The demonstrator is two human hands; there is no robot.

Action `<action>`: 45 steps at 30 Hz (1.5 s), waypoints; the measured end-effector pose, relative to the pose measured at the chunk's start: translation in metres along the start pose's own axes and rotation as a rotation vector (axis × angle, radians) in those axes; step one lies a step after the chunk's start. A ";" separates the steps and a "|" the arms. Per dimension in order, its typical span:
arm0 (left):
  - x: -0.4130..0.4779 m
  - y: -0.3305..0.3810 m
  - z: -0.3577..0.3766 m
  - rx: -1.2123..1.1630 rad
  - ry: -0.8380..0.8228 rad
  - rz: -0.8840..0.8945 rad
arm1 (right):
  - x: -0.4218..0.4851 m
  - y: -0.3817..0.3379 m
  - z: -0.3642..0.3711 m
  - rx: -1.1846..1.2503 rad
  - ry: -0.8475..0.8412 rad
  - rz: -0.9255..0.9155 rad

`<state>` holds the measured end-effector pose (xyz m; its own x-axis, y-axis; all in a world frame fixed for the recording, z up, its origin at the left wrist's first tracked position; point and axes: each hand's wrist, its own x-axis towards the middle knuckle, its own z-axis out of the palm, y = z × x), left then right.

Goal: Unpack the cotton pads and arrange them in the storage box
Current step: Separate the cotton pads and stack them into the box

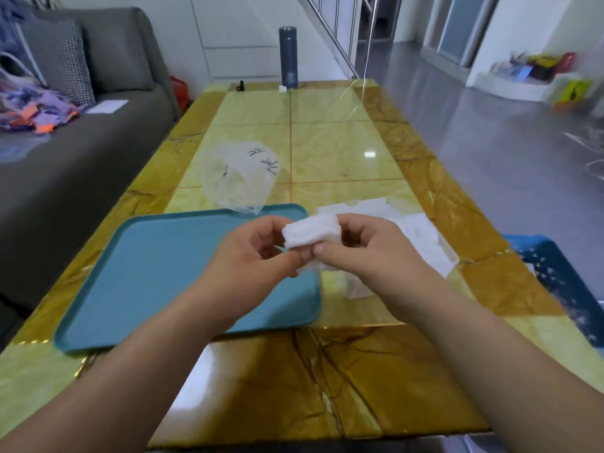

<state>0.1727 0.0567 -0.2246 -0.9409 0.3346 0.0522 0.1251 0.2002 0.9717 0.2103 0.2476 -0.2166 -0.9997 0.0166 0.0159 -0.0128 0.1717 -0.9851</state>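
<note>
Over the surface (pixel 294 371), our left hand (pixel 251 253) and right hand (pixel 362 250) both pinched one stack (pixel 310 235) of cotton pads between them, above the edge of the tray (pixel 147 273). Loose pads (pixel 421 240) lay just beyond the right hand. We judged the stack could fan apart and spill if either pinch slackened or we pulled unevenly.

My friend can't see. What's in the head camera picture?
The left hand and right hand hold a small stack of white cotton pads by a teal plastic tray on a yellow table. A clear plastic bag lies at the tray's far edge.
</note>
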 end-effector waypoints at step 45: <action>0.104 0.024 0.137 1.138 -0.647 0.398 | 0.005 0.042 -0.112 -0.206 0.499 0.178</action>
<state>0.1207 0.2223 -0.2275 -0.5062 0.8510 -0.1401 0.8332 0.5245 0.1753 0.2070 0.3654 -0.2392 -0.8552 0.5179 -0.0192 0.2096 0.3117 -0.9268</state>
